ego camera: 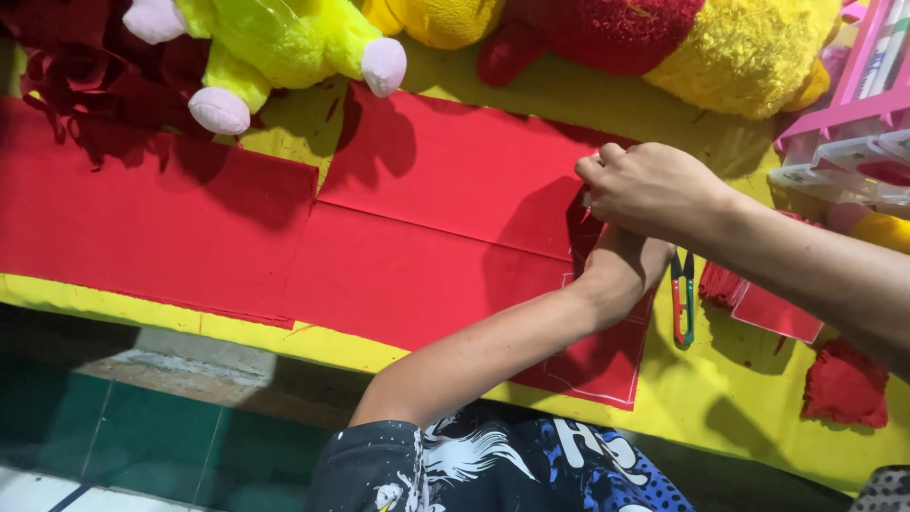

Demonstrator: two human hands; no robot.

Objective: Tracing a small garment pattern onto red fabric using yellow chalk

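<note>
Right hand (654,190) is curled into a loose fist at about 2 o'clock from the centre, fingertips pinched on something small and pale at the edge of the long red fabric sheet (379,237); it's too small to tell what it is. Left hand (621,270) sits right underneath it, pressed down on the cloth, but the right hand covers its fingers, so I can't tell if they're spread or bunched. Both hands work over the right end of the fabric, where white chalk outlines (607,384) are drawn on it.

The cloth runs from 9 o'clock to past centre across a yellow table covering (739,398). Just right of the left wrist lies one small thread snipper with a red and green handle (682,299), not touching either hand.

Further out at 4 o'clock there's a flat red cut piece (777,313) and a crumpled red scrap pile (846,384), so two loose bits. Along 12 o'clock I count four plush toys: a lime green one with pink feet (275,43), two yellow ones (749,57) and a red one (607,33). A pink plastic rack (853,104) sits at 2 o'clock.
</note>
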